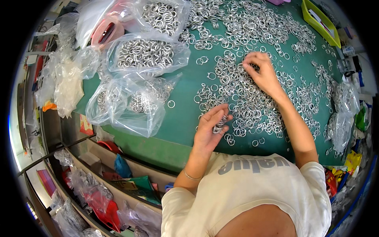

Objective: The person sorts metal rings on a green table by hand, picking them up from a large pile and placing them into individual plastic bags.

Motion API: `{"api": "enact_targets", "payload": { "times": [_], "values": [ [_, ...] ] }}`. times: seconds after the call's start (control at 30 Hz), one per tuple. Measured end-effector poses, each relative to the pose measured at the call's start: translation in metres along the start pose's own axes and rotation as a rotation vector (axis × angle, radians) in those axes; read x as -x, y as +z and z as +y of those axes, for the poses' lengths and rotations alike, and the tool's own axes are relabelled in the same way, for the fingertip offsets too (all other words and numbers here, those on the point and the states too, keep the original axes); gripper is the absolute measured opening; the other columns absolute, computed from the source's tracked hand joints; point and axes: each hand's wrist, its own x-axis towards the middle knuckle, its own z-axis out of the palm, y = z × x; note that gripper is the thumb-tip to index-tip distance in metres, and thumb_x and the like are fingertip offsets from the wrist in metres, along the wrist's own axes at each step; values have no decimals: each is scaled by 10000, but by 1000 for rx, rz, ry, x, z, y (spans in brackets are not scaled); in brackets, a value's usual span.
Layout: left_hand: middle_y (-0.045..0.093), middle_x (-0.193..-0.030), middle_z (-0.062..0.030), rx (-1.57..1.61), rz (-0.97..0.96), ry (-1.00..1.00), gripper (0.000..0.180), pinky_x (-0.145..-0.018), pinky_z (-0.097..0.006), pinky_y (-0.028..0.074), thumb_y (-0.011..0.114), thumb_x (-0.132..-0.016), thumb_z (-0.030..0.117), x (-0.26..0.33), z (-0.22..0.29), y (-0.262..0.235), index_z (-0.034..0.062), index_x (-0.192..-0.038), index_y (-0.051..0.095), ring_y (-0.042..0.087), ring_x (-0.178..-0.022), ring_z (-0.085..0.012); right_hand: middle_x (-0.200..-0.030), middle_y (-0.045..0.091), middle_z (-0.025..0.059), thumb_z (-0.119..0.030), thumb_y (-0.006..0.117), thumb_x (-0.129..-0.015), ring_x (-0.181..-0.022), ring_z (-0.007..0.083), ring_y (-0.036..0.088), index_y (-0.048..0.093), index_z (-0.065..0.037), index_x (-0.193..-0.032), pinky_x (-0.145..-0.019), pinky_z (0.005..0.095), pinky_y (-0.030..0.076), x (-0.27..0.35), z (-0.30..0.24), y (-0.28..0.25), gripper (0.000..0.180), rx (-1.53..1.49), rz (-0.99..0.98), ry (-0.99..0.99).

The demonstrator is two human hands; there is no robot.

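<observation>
Many silver metal rings (258, 112) lie heaped and scattered over the green table (185, 94). My left hand (211, 126), at the near side of the heap, has its fingers curled round a small stack of metal rings (219, 125). Farther off and to the right, my right hand (258, 69) reaches over the heap, thumb and fingers drawn together in a pinch. Whatever sits between those fingertips is too small to make out. To the left of the hands, one single ring (171, 104) lies apart on the table.
Clear plastic bags of rings (146, 53) stand at the table's left, beside a pink tape roll (106, 31). A yellow-green tray (321, 23) is at the far right corner. An open drawer (118, 173) with packets juts out lower left. More bags (343, 114) hang at the right edge.
</observation>
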Motion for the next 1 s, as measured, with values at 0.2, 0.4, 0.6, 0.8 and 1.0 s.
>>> {"api": "enact_targets", "payload": {
  "times": [0.2, 0.4, 0.6, 0.8, 1.0],
  "values": [
    [540, -967, -100, 23, 34, 77, 305, -460, -211, 454, 501, -845, 95, 3, 5, -5, -26, -1125, 493, 552, -784, -189, -1098, 522, 87, -164, 663, -718, -1078, 283, 437, 554, -61, -1036, -885, 399, 345, 13, -22, -11, 352, 158, -66, -226],
    [532, -991, -114, 164, 60, 162, 359, -479, -229, 486, 463, -853, 156, 9, 11, -9, -16, -1169, 445, 514, -739, -200, -1178, 473, 86, -198, 649, -738, -1165, 280, 387, 557, -116, -1048, -947, 456, 297, 37, -14, -15, 333, 319, -185, -303],
    [435, -738, -21, 225, 127, 206, 265, -484, -208, 421, 473, -891, 213, 16, 14, -5, 26, -1073, 515, 420, -660, -130, -1086, 513, 78, -135, 631, -744, -1080, 267, 446, 586, -61, -945, -892, 385, 333, 51, 5, -41, 218, 329, 4, -99],
    [497, -941, -65, 355, -45, 220, 275, -664, -284, 474, 461, -904, 149, 16, 19, -19, 63, -1165, 465, 486, -844, -172, -1072, 513, 80, -100, 655, -705, -1065, 275, 455, 593, -73, -963, -884, 401, 344, 90, -45, -36, 267, 97, -218, -214],
    [469, -1215, -128, 458, -104, 245, 312, -970, -428, 368, 443, -914, 255, 16, 14, -15, 41, -1138, 475, 430, -1147, -292, -1062, 514, 75, -122, 671, -680, -1064, 266, 452, 606, -74, -931, -869, 407, 346, 100, -53, -25, 264, 81, -189, -223]
  ]
}}
